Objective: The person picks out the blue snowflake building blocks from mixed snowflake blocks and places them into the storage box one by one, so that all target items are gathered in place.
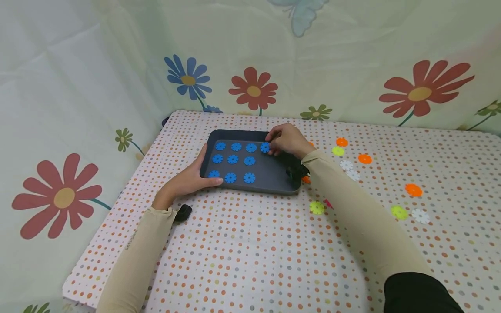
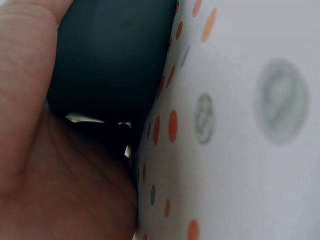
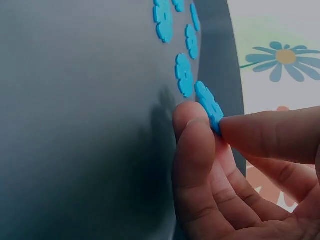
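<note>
A dark grey baking tray (image 1: 274, 180) lies on the dotted cloth, with several blue notched discs (image 1: 232, 159) set out in rows on it. The left hand (image 1: 189, 177) holds the tray's left front corner, thumb along the front rim and fingers at the left side. At the tray's far right part, the right hand (image 1: 288, 140) pinches one blue disc (image 3: 210, 107) between thumb and fingers. That disc is tilted in the right wrist view, close beside another blue disc (image 3: 184, 75) lying on the tray. In the left wrist view, the thumb (image 2: 25, 90) partly hides the dark tray wall.
Right of the tray lie loose discs: orange ones (image 1: 413, 190), yellow ones (image 1: 317, 208), white ones (image 1: 420, 216) and a pink piece (image 1: 328, 203) partly behind the right sleeve. A flowered curtain (image 1: 344, 56) hangs behind the table and along its left side.
</note>
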